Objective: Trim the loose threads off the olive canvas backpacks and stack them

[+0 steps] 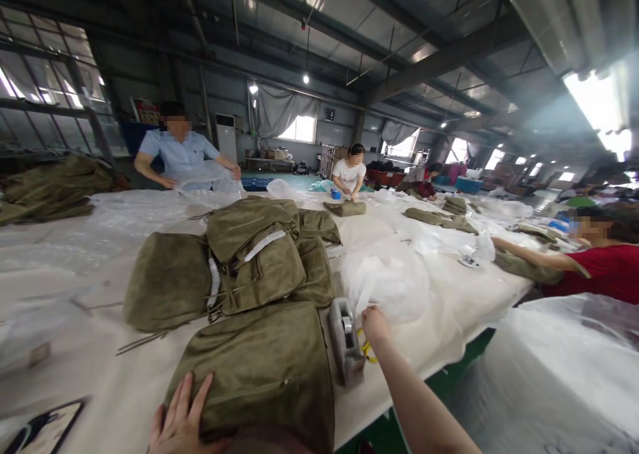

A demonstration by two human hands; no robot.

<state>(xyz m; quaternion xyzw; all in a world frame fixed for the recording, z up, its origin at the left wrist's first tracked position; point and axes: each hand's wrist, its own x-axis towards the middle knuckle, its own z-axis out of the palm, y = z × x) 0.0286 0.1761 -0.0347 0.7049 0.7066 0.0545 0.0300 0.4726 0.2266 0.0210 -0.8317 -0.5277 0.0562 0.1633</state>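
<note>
My left hand (182,419) lies flat with spread fingers on the near edge of a folded olive-green bag (264,367) at the table's front. My right hand (374,322) reaches forward and pinches the edge of a clear plastic bag (387,277) just beyond a grey tape dispenser (345,341). A yellow band (368,351) hangs at my right wrist. Behind the near bag lies a pile of more olive bags (249,254).
A long white table (74,347) carries plastic sheets and more olive bags. A person in blue stands at the far left, one in white at the far end, one in red at the right edge. A dark phone-like object (44,431) lies near left.
</note>
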